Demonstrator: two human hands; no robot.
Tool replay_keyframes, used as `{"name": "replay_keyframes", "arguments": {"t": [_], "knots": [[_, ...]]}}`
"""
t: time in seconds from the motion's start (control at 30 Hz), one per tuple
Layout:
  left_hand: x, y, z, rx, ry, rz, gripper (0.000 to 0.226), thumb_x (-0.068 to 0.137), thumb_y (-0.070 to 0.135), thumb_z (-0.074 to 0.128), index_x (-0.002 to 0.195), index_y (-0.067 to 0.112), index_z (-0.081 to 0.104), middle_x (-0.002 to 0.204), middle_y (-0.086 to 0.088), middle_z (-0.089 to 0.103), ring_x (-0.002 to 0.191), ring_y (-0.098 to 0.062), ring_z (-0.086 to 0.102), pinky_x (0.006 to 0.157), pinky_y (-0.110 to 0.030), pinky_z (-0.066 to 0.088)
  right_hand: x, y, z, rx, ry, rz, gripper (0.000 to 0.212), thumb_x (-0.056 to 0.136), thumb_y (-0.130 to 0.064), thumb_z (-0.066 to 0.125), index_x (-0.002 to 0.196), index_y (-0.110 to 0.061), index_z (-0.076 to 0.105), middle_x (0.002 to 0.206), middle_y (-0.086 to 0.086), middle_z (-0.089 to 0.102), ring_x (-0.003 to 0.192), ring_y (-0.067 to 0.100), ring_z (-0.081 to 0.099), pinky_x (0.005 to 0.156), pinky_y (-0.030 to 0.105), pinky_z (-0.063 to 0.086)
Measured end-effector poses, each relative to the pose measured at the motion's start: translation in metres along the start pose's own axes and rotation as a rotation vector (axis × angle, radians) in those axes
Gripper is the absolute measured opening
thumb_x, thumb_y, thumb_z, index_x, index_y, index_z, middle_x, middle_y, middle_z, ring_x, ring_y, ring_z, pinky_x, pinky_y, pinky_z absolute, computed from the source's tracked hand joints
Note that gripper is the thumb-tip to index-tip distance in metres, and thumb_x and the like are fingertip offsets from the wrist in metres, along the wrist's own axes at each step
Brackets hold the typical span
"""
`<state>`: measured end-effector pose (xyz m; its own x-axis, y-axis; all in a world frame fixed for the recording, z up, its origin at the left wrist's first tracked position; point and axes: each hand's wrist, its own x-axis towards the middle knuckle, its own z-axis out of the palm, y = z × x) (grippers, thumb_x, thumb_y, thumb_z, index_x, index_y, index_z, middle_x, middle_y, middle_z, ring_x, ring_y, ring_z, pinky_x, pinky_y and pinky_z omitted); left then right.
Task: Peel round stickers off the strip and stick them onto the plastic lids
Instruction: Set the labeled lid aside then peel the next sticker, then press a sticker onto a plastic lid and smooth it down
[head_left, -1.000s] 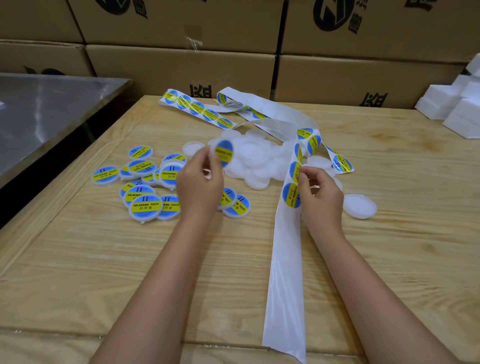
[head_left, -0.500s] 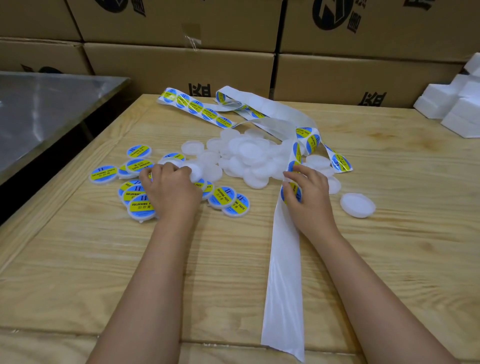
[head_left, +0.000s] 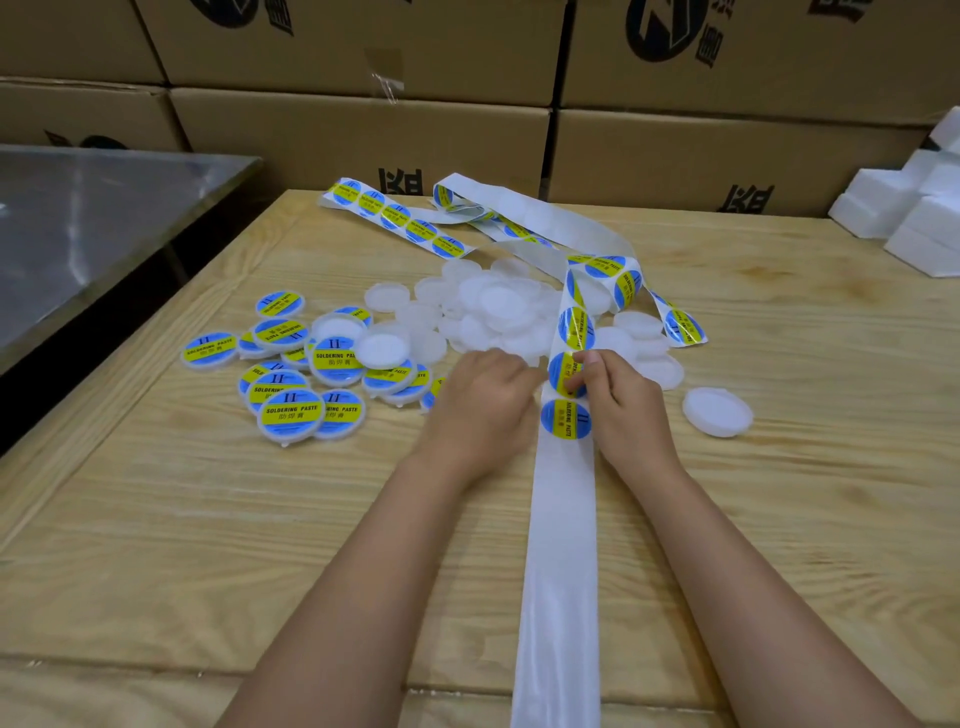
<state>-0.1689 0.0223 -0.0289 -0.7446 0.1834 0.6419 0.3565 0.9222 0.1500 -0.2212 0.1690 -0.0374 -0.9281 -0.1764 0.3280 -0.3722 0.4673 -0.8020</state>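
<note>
A white backing strip (head_left: 561, 545) runs from the table's near edge up to a tangle of blue-and-yellow round stickers at the back. My right hand (head_left: 623, 410) pinches the edge of one sticker (head_left: 560, 370) on the strip, just above another sticker (head_left: 566, 418). My left hand (head_left: 483, 405) is blurred, with curled fingers at the strip's left edge; whether it holds anything is unclear. A heap of blank white plastic lids (head_left: 498, 306) lies beyond both hands. Several labelled lids (head_left: 291, 413) lie to the left.
One blank lid (head_left: 717, 410) sits alone right of my right hand. The wooden table (head_left: 260, 545) has cardboard boxes (head_left: 363, 140) behind it, white foam blocks (head_left: 914, 218) at the back right and a metal table (head_left: 93, 218) to the left.
My left hand put a stickered lid down among the labelled lids, then moved right to the strip. My right hand stayed on the strip, working at a sticker.
</note>
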Motion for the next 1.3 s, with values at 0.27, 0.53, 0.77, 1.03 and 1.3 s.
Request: {"name": "replay_keyframes", "arguments": {"t": [0.27, 0.53, 0.77, 1.03, 1.3], "knots": [[0.002, 0.019, 0.021, -0.031, -0.253, -0.062, 0.024, 0.087, 0.026, 0.059, 0.094, 0.004, 0.064, 0.091, -0.01, 0.064, 0.09, -0.029, 0.058, 0.076, -0.039, 0.043, 0.0, 0.003, 0.002, -0.014, 0.054, 0.004, 0.04, 0.1, -0.031, 0.036, 0.091, -0.003, 0.063, 0.073, 0.008, 0.067, 0.071, 0.025, 0.059, 0.068, 0.035, 0.04], [0.003, 0.018, 0.026, -0.079, -0.264, -0.125, 0.03, 0.09, 0.035, 0.056, 0.098, 0.008, 0.067, 0.097, -0.008, 0.062, 0.095, -0.025, 0.055, 0.082, -0.039, 0.04, 0.002, 0.002, 0.005, 0.204, 0.108, 0.052, 0.033, 0.101, -0.032, 0.036, 0.087, -0.023, 0.064, 0.072, -0.006, 0.067, 0.074, 0.015, 0.064, 0.069, 0.021, 0.046], [0.005, 0.023, 0.022, -0.056, -0.22, -0.09, 0.022, 0.085, 0.023, 0.062, 0.1, 0.008, 0.066, 0.09, -0.009, 0.068, 0.091, -0.029, 0.059, 0.089, -0.036, 0.033, 0.006, 0.002, 0.01, 0.374, 0.035, 0.212, 0.041, 0.1, -0.038, 0.034, 0.087, -0.016, 0.066, 0.077, 0.004, 0.068, 0.07, 0.01, 0.064, 0.064, 0.016, 0.051], [0.0, 0.024, 0.022, -0.126, -0.193, -0.12, 0.015, 0.082, 0.021, 0.064, 0.094, 0.011, 0.064, 0.087, -0.003, 0.069, 0.091, -0.025, 0.061, 0.098, -0.038, 0.031, 0.004, -0.001, 0.007, 0.388, -0.005, 0.209, 0.048, 0.097, -0.048, 0.034, 0.082, -0.017, 0.068, 0.078, 0.006, 0.069, 0.069, 0.008, 0.064, 0.06, 0.015, 0.05], [-0.003, 0.02, 0.007, -0.611, -0.095, -0.345, 0.013, 0.071, 0.001, 0.065, 0.071, 0.013, 0.061, 0.066, 0.013, 0.055, 0.064, -0.002, 0.052, 0.062, -0.016, 0.04, 0.003, -0.002, -0.002, 0.346, -0.128, 0.172, 0.071, 0.079, -0.069, 0.026, 0.088, -0.014, 0.071, 0.073, 0.004, 0.069, 0.073, 0.01, 0.065, 0.076, 0.024, 0.05]]}}
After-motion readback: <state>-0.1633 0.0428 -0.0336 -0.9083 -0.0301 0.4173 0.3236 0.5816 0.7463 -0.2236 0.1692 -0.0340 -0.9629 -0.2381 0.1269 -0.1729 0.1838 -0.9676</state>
